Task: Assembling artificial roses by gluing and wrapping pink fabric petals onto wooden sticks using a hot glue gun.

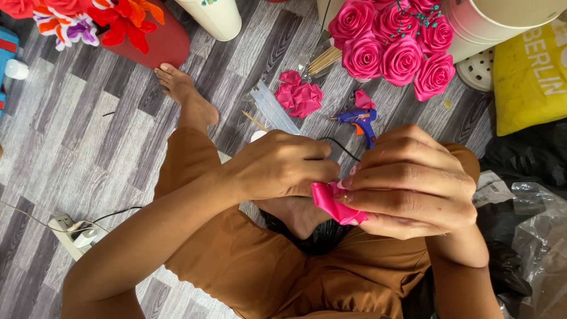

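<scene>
I see both hands meeting over my lap. My left hand [280, 165] and right hand [413, 180] pinch one folded pink satin ribbon piece [333, 204] between their fingertips. On the grey plank floor [88, 136], a blue glue gun [360, 121] lies beside loose pink petals [300, 95]. A bunch of pink satin roses [393, 44] stands at the floor's far edge.

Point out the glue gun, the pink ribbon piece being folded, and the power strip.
glue gun [361, 121]: head view, on its blue body.
pink ribbon piece [331, 204]: head view, on the folded satin between both hands.
power strip [71, 233]: head view, on its white casing.
</scene>
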